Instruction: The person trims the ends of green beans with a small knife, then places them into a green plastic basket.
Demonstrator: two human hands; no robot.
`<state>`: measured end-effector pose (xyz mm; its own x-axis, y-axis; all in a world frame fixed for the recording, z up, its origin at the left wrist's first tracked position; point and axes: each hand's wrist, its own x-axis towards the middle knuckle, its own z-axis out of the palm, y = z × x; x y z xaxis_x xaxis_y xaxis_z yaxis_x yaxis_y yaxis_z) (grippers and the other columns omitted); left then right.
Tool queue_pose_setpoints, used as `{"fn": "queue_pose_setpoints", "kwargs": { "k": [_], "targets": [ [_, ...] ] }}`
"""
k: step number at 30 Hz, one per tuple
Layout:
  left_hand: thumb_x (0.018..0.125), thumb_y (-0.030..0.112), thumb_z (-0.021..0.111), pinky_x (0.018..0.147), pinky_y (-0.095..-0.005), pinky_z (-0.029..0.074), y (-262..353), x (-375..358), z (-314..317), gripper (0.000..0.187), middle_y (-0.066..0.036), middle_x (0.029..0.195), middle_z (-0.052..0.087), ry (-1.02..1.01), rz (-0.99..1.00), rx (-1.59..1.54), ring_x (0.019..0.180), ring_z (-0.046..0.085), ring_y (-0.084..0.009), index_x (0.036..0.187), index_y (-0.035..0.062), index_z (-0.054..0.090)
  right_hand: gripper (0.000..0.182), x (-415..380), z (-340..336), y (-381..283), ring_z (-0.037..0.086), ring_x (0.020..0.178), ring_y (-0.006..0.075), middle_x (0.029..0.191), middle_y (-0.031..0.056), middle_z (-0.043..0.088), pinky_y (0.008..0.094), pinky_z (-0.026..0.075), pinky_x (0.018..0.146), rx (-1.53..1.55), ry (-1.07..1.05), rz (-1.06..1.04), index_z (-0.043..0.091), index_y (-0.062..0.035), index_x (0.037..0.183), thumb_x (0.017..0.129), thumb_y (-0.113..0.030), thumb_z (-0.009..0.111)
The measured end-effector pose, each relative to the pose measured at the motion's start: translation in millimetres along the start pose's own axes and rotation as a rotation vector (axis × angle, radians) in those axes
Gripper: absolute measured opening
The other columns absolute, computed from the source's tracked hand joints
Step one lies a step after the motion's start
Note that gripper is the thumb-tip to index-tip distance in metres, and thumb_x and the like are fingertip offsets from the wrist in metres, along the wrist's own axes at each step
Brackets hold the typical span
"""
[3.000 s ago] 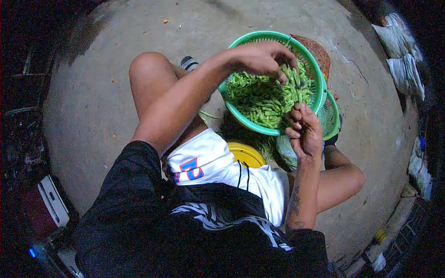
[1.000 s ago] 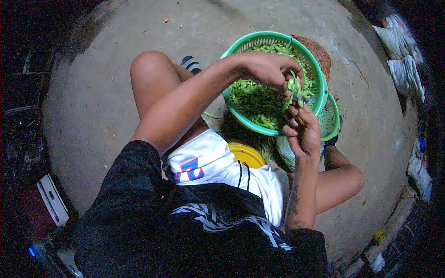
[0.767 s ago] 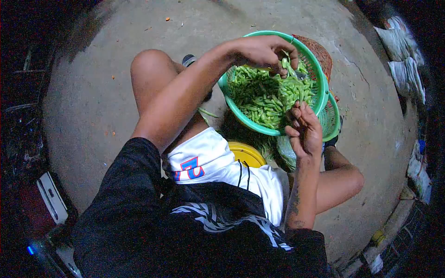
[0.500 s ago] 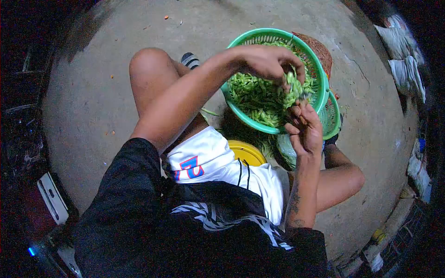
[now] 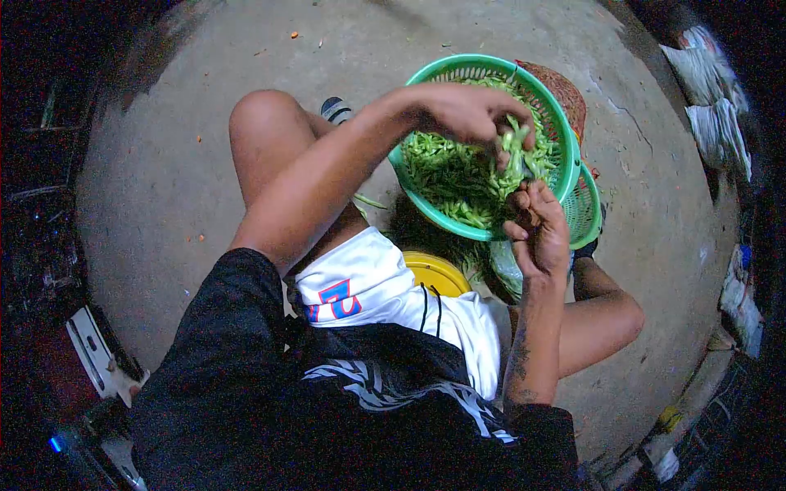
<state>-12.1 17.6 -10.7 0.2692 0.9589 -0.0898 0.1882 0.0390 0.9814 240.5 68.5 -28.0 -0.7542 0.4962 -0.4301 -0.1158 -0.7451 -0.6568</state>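
A green plastic colander basket (image 5: 443, 223) holds a heap of sliced green vegetable strips (image 5: 434, 155), which look like cut green beans. Over the heap, my left hand (image 5: 475, 114) is closed round a bunch of green beans (image 5: 515, 151) that points down toward me. My right hand (image 5: 540, 225) is at the basket's near right rim, palm up, fingers curled. From its fingertips a small dark grey blade, seemingly a small knife (image 5: 527, 173), meets the lower end of the bunch. The knife's handle is hidden in the fingers.
Behind the basket lies a reddish-brown net sack (image 5: 561, 86). A second green basket (image 5: 583, 209) stands partly underneath at the right. A yellow round lid or tub (image 5: 438, 272) and a clear plastic bag (image 5: 506, 266) sit between my legs. White sacks (image 5: 716, 135) line the right side.
The blade has shifted slightly left against the bunch in my left hand. Both hands stay over the same part of the basket, with only small movements.
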Motion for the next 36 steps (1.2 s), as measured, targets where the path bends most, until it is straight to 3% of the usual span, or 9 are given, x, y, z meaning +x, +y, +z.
{"fn": "queue_pose_setpoints", "kwargs": {
  "k": [2, 10, 12, 14, 20, 22, 27, 30, 36],
  "targets": [
    [0.081, 0.012, 0.078, 0.094, -0.0343, 0.049, 1, 5, 10, 0.043, -0.005, 0.113, 0.069, -0.124, 0.004, 0.002, 0.104, 0.061, -0.0158, 0.122, 0.0065, 0.064, 0.015, -2, 12, 0, 0.049, 0.075, 0.0027, 0.091, -0.0012, 0.058, 0.0169, 0.034, 0.049, -0.022, 0.068, -0.008, 0.061, -0.0082, 0.111, 0.099, -0.016, 0.062],
    [0.081, 0.006, 0.075, 0.077, -0.0312, 0.053, 21, -13, -23, 0.040, -0.002, 0.108, 0.064, 0.040, 0.023, -0.150, 0.091, 0.059, -0.0113, 0.119, 0.0050, 0.063, 0.015, 3, 0, -11, 0.051, 0.066, 0.0053, 0.084, -0.0010, 0.062, 0.0190, 0.040, 0.054, -0.142, 0.096, 0.003, 0.067, -0.0051, 0.102, 0.096, -0.019, 0.070],
    [0.078, 0.002, 0.071, 0.080, -0.0358, 0.055, 22, -17, -23, 0.049, -0.006, 0.111, 0.065, 0.049, 0.017, -0.010, 0.095, 0.063, -0.0181, 0.126, 0.0044, 0.060, 0.017, 17, -5, -25, 0.055, 0.068, 0.0067, 0.078, -0.0011, 0.065, 0.0228, 0.045, 0.063, -0.931, 0.236, -0.285, 0.071, -0.0035, 0.089, 0.092, -0.020, 0.076],
    [0.072, -0.004, 0.066, 0.089, -0.0401, 0.055, 14, -15, -21, 0.061, -0.012, 0.120, 0.065, 0.184, -0.279, 0.571, 0.107, 0.065, -0.0280, 0.132, 0.0041, 0.056, 0.019, 28, -15, -57, 0.060, 0.076, 0.0084, 0.082, 0.0002, 0.070, 0.0239, 0.046, 0.071, -0.910, 0.337, -0.364, 0.075, -0.0023, 0.093, 0.090, -0.021, 0.078],
    [0.065, -0.006, 0.059, 0.098, -0.0414, 0.053, 39, -16, -9, 0.072, -0.024, 0.123, 0.065, 0.241, -0.078, 0.837, 0.114, 0.066, -0.0321, 0.136, 0.0008, 0.052, 0.028, 83, -99, -156, 0.065, 0.080, 0.0136, 0.088, 0.0028, 0.074, 0.0286, 0.049, 0.072, -0.787, 0.707, -0.552, 0.076, -0.0045, 0.106, 0.089, -0.027, 0.077],
    [0.065, -0.003, 0.061, 0.094, -0.0440, 0.053, 46, -14, -10, 0.064, -0.025, 0.116, 0.066, 0.239, -0.077, 0.796, 0.109, 0.065, -0.0374, 0.129, 0.0012, 0.055, 0.032, 109, -141, -162, 0.068, 0.080, 0.0157, 0.090, 0.0034, 0.076, 0.0314, 0.052, 0.075, -0.896, 0.870, -0.454, 0.078, -0.0061, 0.105, 0.087, -0.033, 0.076],
    [0.065, -0.006, 0.057, 0.081, -0.0483, 0.052, 81, 4, -11, 0.053, -0.025, 0.089, 0.066, 0.238, -0.203, 0.586, 0.090, 0.067, -0.0438, 0.118, 0.0009, 0.059, 0.029, 174, -269, -89, 0.074, 0.086, 0.0263, 0.093, 0.0148, 0.076, 0.0373, 0.056, 0.079, -1.370, 0.661, -0.262, 0.080, -0.0154, 0.103, 0.080, -0.034, 0.077],
    [0.064, -0.007, 0.057, 0.078, -0.0487, 0.052, 83, 21, -12, 0.055, -0.024, 0.088, 0.066, 0.222, -0.361, 0.649, 0.087, 0.066, -0.0427, 0.119, 0.0013, 0.059, 0.029, 183, -293, -42, 0.073, 0.091, 0.0333, 0.094, 0.0197, 0.075, 0.0421, 0.057, 0.085, -1.571, 0.523, -0.017, 0.079, -0.0140, 0.102, 0.076, -0.026, 0.075],
    [0.067, -0.007, 0.060, 0.079, -0.0513, 0.050, 72, 40, -14, 0.055, -0.024, 0.097, 0.066, 0.185, -0.406, 0.682, 0.090, 0.065, -0.0444, 0.121, 0.0031, 0.058, 0.024, 206, -312, 15, 0.071, 0.097, 0.0391, 0.101, 0.0215, 0.073, 0.0468, 0.056, 0.092, -1.804, 0.470, 0.107, 0.078, -0.0093, 0.098, 0.077, -0.020, 0.071]
  ]
}}
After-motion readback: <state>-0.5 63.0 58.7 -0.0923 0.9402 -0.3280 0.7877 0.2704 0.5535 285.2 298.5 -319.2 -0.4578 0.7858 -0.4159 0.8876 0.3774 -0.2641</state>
